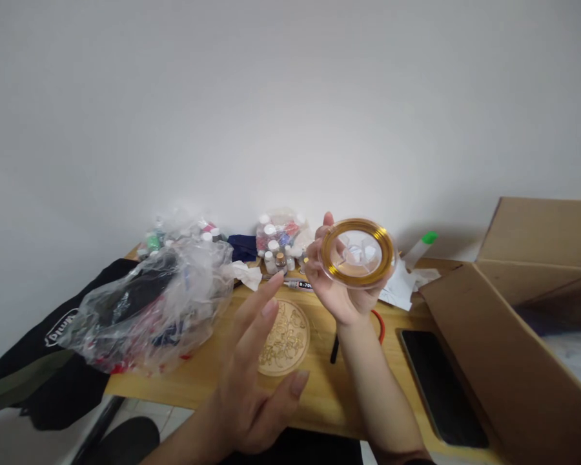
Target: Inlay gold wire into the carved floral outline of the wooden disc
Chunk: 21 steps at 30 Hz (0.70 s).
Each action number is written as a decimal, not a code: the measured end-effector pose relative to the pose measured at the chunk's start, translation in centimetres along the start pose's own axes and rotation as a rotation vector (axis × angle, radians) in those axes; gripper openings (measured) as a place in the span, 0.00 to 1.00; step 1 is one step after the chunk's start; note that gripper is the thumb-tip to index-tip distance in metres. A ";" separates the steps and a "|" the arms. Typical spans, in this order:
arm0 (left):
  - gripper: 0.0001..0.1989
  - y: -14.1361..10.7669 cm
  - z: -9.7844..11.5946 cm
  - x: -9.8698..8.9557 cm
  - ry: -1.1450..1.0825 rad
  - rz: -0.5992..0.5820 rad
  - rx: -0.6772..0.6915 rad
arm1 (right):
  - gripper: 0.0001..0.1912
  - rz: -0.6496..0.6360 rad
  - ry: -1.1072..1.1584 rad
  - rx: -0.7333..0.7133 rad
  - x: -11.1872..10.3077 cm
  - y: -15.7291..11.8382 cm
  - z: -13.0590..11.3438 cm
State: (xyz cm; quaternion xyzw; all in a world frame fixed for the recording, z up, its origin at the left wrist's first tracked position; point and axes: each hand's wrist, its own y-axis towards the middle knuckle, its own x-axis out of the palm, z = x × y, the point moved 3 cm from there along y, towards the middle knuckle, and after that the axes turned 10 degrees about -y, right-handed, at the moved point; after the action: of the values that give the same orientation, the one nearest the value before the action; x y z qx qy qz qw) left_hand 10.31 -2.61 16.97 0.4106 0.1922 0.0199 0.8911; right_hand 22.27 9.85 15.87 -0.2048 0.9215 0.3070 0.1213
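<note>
Raised above the table, my right hand grips a clear plastic spool of gold wire from behind and below, its round face turned toward me. Through the transparent middle of the spool part of the palm shows. My left hand is in the air nearer to me, fingers stretched and thumb apart, with nothing in it. Beyond it a round wooden disc with a gold flower pattern lies on the table, partly hidden by the left fingers. A B-7000 tube lies behind the disc.
A bulging clear plastic bag covers the table's left side. Small bottles stand along the wall. On the right are a dark phone, an open cardboard box, white paper and a green-capped bottle. A black-and-red tool is half hidden by my right forearm.
</note>
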 end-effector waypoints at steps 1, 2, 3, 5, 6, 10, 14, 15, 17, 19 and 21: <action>0.31 -0.1 -0.1 0.0 -0.015 0.009 -0.001 | 0.48 0.000 0.005 -0.003 0.1 0.0 0.0; 0.32 -0.1 -0.2 0.0 -0.025 0.016 0.000 | 0.49 0.001 0.005 -0.009 0.1 0.0 0.0; 0.32 -0.1 -0.2 0.0 -0.029 0.020 -0.002 | 0.50 -0.001 0.001 -0.015 0.2 0.0 0.0; 0.32 -0.2 -0.3 0.1 -0.032 0.023 -0.002 | 0.51 -0.015 -0.010 -0.021 0.3 0.0 0.1; 0.32 -0.2 -0.4 0.1 -0.032 0.022 -0.004 | 0.51 -0.022 -0.007 -0.017 0.4 0.0 0.1; 0.31 -0.2 -0.5 -0.1 -0.022 0.027 -0.015 | 0.45 -0.005 0.060 0.028 0.5 0.0 0.4; 0.32 -0.7 -1.8 -1.4 0.049 0.060 -0.069 | 0.40 -0.011 0.073 0.055 0.8 0.4 1.0; 0.31 -1.1 -2.6 -1.9 0.085 0.075 -0.099 | 0.39 -0.021 0.075 0.064 1.0 0.6 1.3; 0.30 -2.5 -4.9 -3.2 0.148 0.115 -0.171 | 0.40 -0.044 0.107 0.099 1.8 1.0 2.4; 0.29 -4.7 -7.7 -4.5 0.206 0.178 -0.244 | 0.41 -0.058 0.132 0.179 3.1 1.3 4.0; 0.27 -7.2 -10.5 -5.4 0.232 0.193 -0.353 | 0.42 -0.082 0.037 0.296 5.0 1.3 6.0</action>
State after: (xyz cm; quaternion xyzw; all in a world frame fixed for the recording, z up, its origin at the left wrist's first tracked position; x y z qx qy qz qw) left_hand 0.70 -0.84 7.20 0.2597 0.2467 0.1854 0.9150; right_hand 17.84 13.04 10.12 -0.2277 0.9497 0.1585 0.1455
